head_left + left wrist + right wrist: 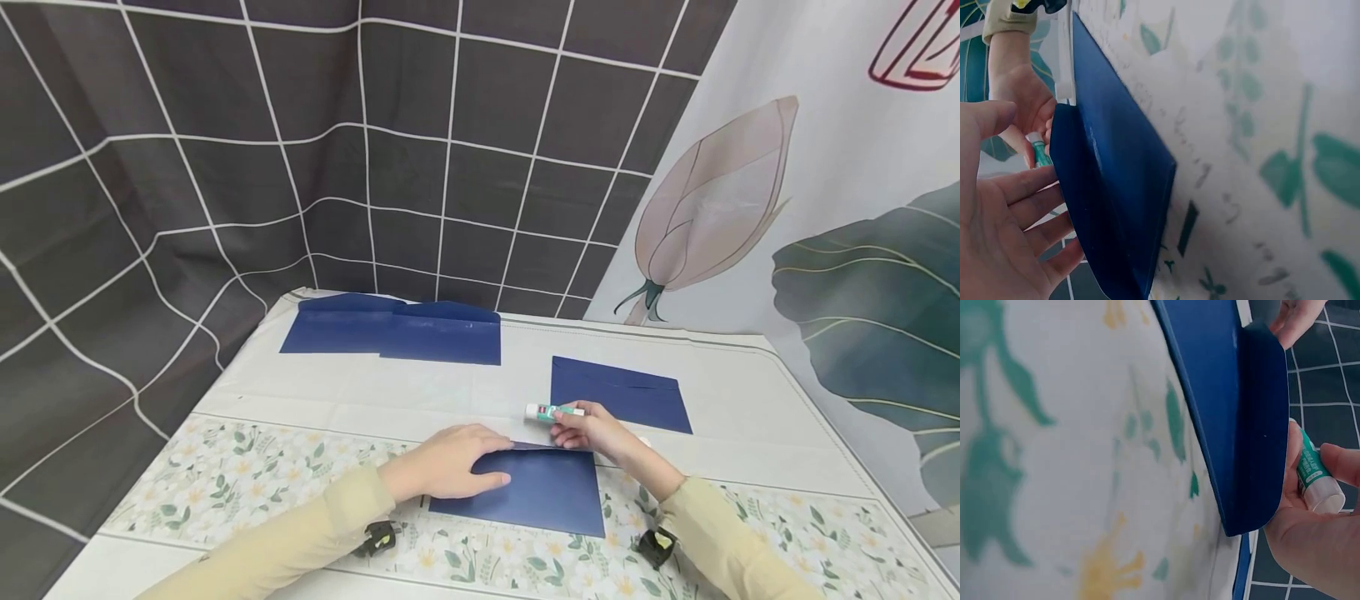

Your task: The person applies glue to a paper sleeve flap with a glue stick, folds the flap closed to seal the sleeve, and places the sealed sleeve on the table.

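A dark blue envelope (pixel 536 492) lies in front of me, its flap (pixel 1079 194) standing up from the body along the far edge. My left hand (pixel 457 462) is at the envelope's left side, its loosely extended fingers behind the raised flap, fingertips right at it in the left wrist view. In my right hand (pixel 600 429) a green and white glue stick (pixel 1312 464) is pinched between thumb and fingers, just beyond the flap. A faint pale streak (pixel 1094 150) shows on the envelope near its fold.
Two overlapping blue envelopes (pixel 442 337) with flaps up lie at the table's back left. Another blue envelope (pixel 622 392) lies behind my right hand. A floral strip crosses the white tablecloth (pixel 300 387). A dark checked curtain (pixel 405 175) hangs behind the table.
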Available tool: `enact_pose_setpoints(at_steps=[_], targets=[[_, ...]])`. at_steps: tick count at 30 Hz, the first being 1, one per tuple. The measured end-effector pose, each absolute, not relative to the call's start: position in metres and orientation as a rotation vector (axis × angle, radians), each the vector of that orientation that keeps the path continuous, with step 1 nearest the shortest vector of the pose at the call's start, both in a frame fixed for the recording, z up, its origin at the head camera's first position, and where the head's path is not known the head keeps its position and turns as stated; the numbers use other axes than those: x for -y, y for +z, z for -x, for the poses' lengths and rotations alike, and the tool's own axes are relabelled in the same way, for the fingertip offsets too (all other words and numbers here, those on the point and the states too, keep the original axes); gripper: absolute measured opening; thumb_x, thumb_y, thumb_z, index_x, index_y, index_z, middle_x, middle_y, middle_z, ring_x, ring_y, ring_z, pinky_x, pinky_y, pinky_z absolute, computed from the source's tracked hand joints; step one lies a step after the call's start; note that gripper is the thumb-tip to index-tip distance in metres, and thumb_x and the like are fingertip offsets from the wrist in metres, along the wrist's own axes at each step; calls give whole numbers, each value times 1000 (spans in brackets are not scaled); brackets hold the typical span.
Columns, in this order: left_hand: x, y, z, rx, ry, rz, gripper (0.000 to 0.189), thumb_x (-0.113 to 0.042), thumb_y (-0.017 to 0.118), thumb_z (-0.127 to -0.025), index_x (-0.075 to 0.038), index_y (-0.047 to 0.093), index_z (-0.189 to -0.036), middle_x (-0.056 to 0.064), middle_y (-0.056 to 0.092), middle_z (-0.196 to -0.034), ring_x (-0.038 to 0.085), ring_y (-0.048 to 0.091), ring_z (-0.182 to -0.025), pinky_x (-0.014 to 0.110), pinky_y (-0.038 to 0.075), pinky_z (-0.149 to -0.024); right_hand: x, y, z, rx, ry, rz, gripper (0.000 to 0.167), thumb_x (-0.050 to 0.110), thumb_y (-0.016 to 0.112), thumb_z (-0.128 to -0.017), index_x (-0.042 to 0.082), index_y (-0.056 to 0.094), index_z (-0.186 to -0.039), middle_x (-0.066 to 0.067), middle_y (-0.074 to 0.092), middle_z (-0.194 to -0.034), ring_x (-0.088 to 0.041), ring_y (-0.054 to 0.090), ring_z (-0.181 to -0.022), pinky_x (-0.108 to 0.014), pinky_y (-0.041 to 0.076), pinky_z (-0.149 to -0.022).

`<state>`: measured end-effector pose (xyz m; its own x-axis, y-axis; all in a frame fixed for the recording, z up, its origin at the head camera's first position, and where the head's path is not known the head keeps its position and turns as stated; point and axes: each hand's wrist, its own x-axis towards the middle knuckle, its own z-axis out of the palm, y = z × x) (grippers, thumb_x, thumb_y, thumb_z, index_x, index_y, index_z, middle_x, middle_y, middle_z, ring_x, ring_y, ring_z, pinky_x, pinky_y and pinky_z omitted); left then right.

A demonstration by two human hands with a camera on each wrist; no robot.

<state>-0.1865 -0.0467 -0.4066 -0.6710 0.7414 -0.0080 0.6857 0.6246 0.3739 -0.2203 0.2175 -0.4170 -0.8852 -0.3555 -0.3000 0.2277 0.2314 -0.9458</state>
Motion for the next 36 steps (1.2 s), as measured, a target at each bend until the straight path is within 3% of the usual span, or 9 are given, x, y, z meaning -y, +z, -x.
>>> enact_pose_setpoints(at_steps=[15,36], targets=[[49,-415,174,-2655,394,-1209,59,-52,48,-94,-16,50,-141,-2,45,-149,21,37,-141,40,33,-115,-219,-423,212,-2026,-1686,107,40,17,51,-99,-13,37,-121,3,69,-82,-5,69,-74,-19,57,-72],[49,-420,173,-2634,379,-1231,63,-52,53,-91,-13,50,-140,0,44,-150,21,35,-142,36,31,-116,-217,-425,200,-2034,-1690,105,33,18,50,-98,-10,43,-114,0,72,-84,-5,70,-76,-21,57,-75]])
